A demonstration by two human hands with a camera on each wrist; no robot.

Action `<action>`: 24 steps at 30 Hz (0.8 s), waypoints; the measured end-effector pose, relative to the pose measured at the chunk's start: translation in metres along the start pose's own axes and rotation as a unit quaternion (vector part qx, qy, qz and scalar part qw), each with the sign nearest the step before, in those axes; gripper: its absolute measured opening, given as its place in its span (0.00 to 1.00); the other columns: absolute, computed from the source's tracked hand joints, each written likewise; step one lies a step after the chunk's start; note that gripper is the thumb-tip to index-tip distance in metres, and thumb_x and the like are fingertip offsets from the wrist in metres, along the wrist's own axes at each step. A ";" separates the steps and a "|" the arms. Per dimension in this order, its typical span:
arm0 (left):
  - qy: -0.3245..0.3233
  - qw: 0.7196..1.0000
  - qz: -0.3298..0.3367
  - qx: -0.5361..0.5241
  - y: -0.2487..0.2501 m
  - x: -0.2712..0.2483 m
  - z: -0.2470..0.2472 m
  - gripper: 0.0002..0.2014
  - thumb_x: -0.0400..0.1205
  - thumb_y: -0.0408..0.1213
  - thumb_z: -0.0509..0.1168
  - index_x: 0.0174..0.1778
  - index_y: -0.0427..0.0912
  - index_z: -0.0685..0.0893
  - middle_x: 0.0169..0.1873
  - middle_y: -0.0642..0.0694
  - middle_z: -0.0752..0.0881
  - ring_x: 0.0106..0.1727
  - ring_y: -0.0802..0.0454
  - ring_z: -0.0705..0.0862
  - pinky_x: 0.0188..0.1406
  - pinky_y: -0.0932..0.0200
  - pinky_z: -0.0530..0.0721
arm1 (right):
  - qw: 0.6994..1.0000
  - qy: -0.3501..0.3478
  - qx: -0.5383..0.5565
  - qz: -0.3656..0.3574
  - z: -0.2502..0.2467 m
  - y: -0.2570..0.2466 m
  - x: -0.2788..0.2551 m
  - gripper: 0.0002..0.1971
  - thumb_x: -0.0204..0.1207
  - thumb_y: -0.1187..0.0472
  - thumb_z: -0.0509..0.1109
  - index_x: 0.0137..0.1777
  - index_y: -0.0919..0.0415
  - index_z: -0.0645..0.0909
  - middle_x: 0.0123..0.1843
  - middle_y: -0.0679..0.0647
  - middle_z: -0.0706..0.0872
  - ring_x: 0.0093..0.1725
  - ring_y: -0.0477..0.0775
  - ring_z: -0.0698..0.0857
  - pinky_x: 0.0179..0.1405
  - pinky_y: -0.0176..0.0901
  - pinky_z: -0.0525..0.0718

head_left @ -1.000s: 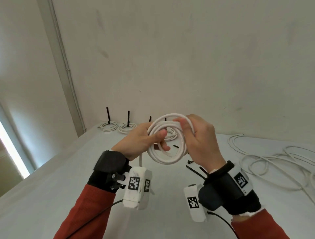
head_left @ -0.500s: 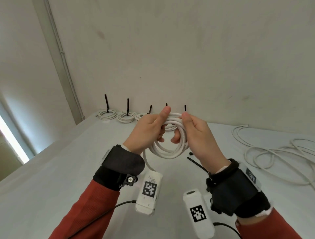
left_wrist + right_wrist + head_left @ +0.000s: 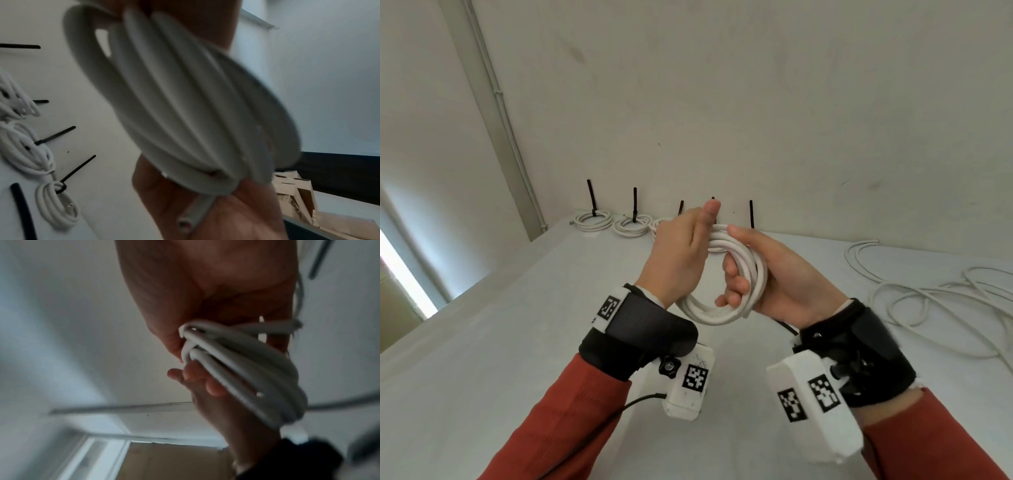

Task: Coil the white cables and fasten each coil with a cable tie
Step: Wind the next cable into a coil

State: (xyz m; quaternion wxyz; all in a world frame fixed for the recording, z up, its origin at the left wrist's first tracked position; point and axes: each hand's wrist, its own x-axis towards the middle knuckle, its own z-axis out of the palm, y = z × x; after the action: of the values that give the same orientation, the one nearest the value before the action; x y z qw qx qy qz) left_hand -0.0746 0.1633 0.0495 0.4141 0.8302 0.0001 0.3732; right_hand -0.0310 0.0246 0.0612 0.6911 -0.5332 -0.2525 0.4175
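Observation:
I hold a white cable coil [image 3: 717,317] of several loops in the air above the table [image 3: 517,342], between both hands. My right hand [image 3: 777,274] has its fingers curled through the coil's opening and grips the right side. On the upper left part of the coil sits my left hand [image 3: 679,255], thumb pointing up and fingers hidden behind the coil. In the left wrist view the coil [image 3: 185,105] fills the frame and its cut end [image 3: 185,224] pokes out by the right palm. In the right wrist view the coil [image 3: 246,369] lies between both hands.
Tied coils [image 3: 592,221] with upright black cable ties [image 3: 635,204] line the back wall. Loose white cables [image 3: 935,301] sprawl on the table at the right. A loose black cable tie [image 3: 787,329] lies under my right wrist. Cardboard boxes [image 3: 294,194] stand beyond the table.
The coil turned from facing me to nearly edge-on. My right hand rolled palm-up with its fingers through the loops. The hanging tail is no longer seen below the coil.

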 end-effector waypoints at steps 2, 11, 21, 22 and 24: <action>-0.022 0.999 0.008 0.026 0.001 0.001 -0.002 0.28 0.83 0.56 0.44 0.24 0.41 0.66 0.18 0.45 0.70 0.24 0.51 0.70 0.27 0.63 0.69 | 0.996 -0.049 0.070 0.020 0.003 0.004 0.002 0.24 0.79 0.45 0.58 0.33 0.64 0.78 0.15 0.51 0.71 0.15 0.49 0.73 0.37 0.46 0.81; -0.108 0.988 -0.050 -0.094 0.004 0.004 -0.006 0.26 0.77 0.62 0.50 0.25 0.42 0.69 0.18 0.53 0.71 0.20 0.58 0.70 0.22 0.63 0.71 | 0.977 -0.104 0.185 0.031 -0.006 0.004 0.007 0.27 0.81 0.43 0.48 0.25 0.57 0.72 0.11 0.46 0.63 0.11 0.46 0.59 0.25 0.40 0.68; -0.093 0.967 -0.135 -0.196 0.003 -0.004 0.022 0.19 0.86 0.50 0.55 0.56 0.37 0.79 0.41 0.47 0.84 0.37 0.56 0.85 0.42 0.53 0.84 | 0.966 0.111 0.189 -0.137 -0.008 -0.012 -0.005 0.28 0.84 0.46 0.48 0.23 0.56 0.67 0.12 0.48 0.60 0.11 0.46 0.59 0.21 0.39 0.61; -0.103 0.960 -0.152 -0.212 0.002 -0.004 0.023 0.21 0.84 0.53 0.58 0.56 0.36 0.78 0.43 0.46 0.84 0.40 0.54 0.85 0.45 0.51 0.84 | 0.965 0.153 0.150 -0.148 -0.004 -0.011 -0.005 0.28 0.85 0.46 0.49 0.24 0.56 0.66 0.13 0.49 0.60 0.11 0.46 0.60 0.21 0.40 0.59; -0.124 0.943 -0.171 -0.256 0.002 -0.005 0.023 0.27 0.79 0.57 0.65 0.58 0.34 0.78 0.44 0.39 0.82 0.43 0.47 0.83 0.49 0.44 0.81 | 0.956 0.236 0.051 -0.169 0.005 -0.009 -0.007 0.28 0.86 0.45 0.50 0.25 0.58 0.66 0.14 0.50 0.61 0.13 0.49 0.64 0.20 0.38 0.63</action>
State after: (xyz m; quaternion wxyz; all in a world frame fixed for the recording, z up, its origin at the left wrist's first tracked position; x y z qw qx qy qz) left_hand -0.0643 0.1443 0.0392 0.6670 0.7233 -0.0047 0.1787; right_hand -0.0356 0.0207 0.0717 0.8178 -0.5299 -0.1472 0.1694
